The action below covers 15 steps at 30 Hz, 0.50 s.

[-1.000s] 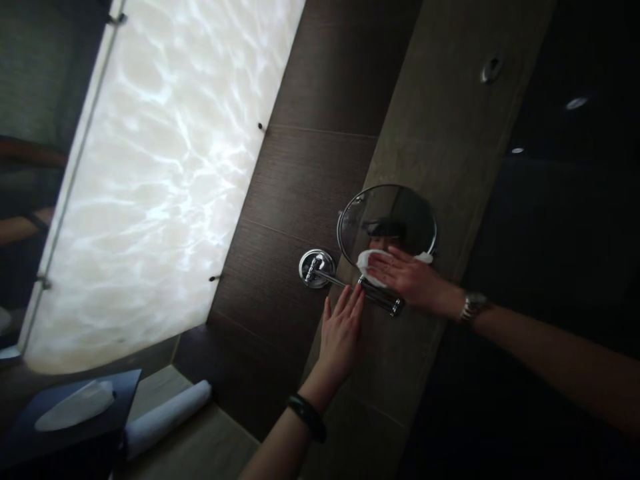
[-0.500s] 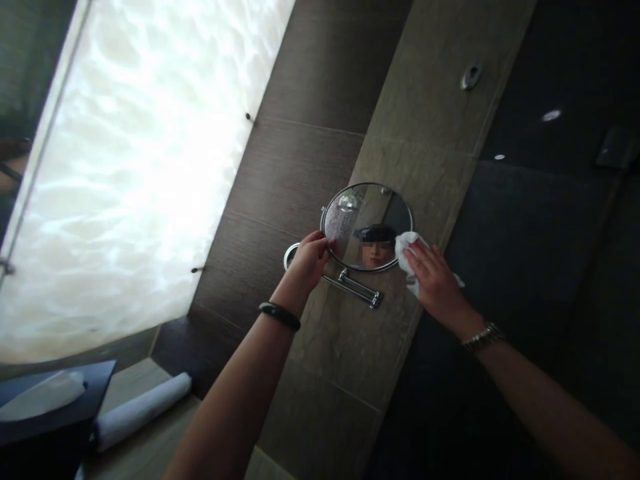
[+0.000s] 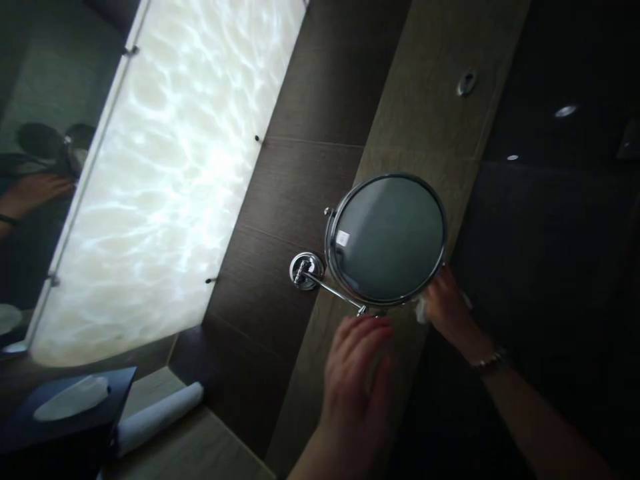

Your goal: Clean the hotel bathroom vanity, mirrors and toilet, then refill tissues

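A round chrome-rimmed mirror (image 3: 393, 237) is carried on a folding chrome arm (image 3: 337, 293) in front of the wall. My left hand (image 3: 355, 387), somewhat blurred, is below the mirror beside the arm's joint. Its fingers are curved, the thumb stands apart, and nothing shows in it. At the mirror's lower right rim, my right hand (image 3: 450, 307) has its fingers closed on a white cloth (image 3: 421, 311). Most of the cloth is hidden by that hand. A small pale label or reflection shows on the mirror's left part.
A lit, white patterned panel (image 3: 175, 180) fills the left, with a larger mirror (image 3: 45, 87) beyond it. Below are a dark tissue box (image 3: 120, 385) and a white roll (image 3: 163, 415) on a counter (image 3: 200, 443). A chrome wall fitting (image 3: 467, 83) sits upper right.
The round mirror has turned and come nearer, its arm now extended. My left hand has let go of its rim and moved down and right. My right hand has shifted down with the cloth.
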Available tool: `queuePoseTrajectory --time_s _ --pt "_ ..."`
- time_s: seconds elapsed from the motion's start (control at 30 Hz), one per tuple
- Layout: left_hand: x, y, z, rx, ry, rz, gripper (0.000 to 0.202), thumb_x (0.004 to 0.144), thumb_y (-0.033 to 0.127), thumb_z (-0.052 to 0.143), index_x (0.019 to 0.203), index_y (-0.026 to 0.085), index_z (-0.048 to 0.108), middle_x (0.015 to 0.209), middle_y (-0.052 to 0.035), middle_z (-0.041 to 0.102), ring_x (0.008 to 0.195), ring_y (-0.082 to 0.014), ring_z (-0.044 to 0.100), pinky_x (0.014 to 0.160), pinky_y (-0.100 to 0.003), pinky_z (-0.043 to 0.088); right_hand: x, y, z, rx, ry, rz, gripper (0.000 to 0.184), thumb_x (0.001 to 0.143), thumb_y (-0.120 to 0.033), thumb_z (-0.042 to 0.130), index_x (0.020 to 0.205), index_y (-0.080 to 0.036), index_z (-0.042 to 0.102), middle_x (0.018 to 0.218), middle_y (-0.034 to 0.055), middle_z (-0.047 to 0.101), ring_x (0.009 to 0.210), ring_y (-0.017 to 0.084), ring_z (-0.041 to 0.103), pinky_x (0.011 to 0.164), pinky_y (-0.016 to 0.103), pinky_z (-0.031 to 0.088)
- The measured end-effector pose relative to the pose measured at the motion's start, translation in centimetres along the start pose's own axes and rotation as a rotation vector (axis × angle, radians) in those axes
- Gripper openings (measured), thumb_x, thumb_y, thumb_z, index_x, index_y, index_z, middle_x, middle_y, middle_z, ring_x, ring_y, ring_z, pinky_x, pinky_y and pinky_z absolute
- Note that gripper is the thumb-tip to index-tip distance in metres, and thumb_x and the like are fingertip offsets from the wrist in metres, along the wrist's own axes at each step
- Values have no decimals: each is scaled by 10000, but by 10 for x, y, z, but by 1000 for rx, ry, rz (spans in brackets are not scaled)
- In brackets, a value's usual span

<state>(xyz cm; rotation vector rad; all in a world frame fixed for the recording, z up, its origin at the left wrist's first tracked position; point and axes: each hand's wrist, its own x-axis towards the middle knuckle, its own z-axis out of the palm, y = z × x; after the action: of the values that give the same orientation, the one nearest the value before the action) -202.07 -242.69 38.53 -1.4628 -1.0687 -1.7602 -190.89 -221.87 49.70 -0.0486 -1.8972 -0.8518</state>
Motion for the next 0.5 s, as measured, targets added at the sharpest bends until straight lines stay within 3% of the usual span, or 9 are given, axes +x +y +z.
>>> queuePoseTrajectory --time_s 0.07,0.1,0.17,0.23,0.33,0.5 --pt "7 -22 -4 97 159 -86 207 924 218 622 1123 226 565 1131 -76 652 1095 -251 589 934 -423 517 -7 -1 -28 9 142 123 661 949 -108 391 1577 -276 272 1529 158 456 1413 364 443 1118 693 407" --pt "10 -32 -4 126 180 -111 150 930 240 617 1065 211 560 1078 -80 635 1044 -251 575 893 -415 509 -8 -7 -41 11 201 169 667 962 -133 405 1587 -303 246 1566 141 410 1436 359 411 1132 678 402" --pt "17 -49 3 151 123 -118 60 962 247 559 990 194 558 1009 -76 617 993 -248 538 885 -418 475 0 -24 -62 8 258 160 685 965 -140 420 1592 -339 225 1609 94 349 1468 340 363 1168 642 380" --pt "25 -64 13 165 66 -129 81 984 218 499 959 188 570 988 -73 617 985 -249 511 903 -425 446 17 -40 -73 -5 245 54 688 971 -128 397 1596 -340 204 1618 73 332 1485 328 333 1192 632 347" --pt "39 -89 30 228 99 -226 117 972 198 499 988 175 613 1052 -99 617 1019 -270 501 948 -442 433 49 -46 -73 -54 193 -94 647 991 -121 359 1590 -320 214 1577 80 403 1480 323 342 1202 644 313" --pt "64 -117 47 389 77 -435 123 917 211 584 1013 164 645 1178 -138 609 1125 -336 508 1003 -548 407 111 -16 -52 -108 118 -244 500 1003 -149 377 1477 -285 457 1452 47 559 1418 274 432 1185 548 379"
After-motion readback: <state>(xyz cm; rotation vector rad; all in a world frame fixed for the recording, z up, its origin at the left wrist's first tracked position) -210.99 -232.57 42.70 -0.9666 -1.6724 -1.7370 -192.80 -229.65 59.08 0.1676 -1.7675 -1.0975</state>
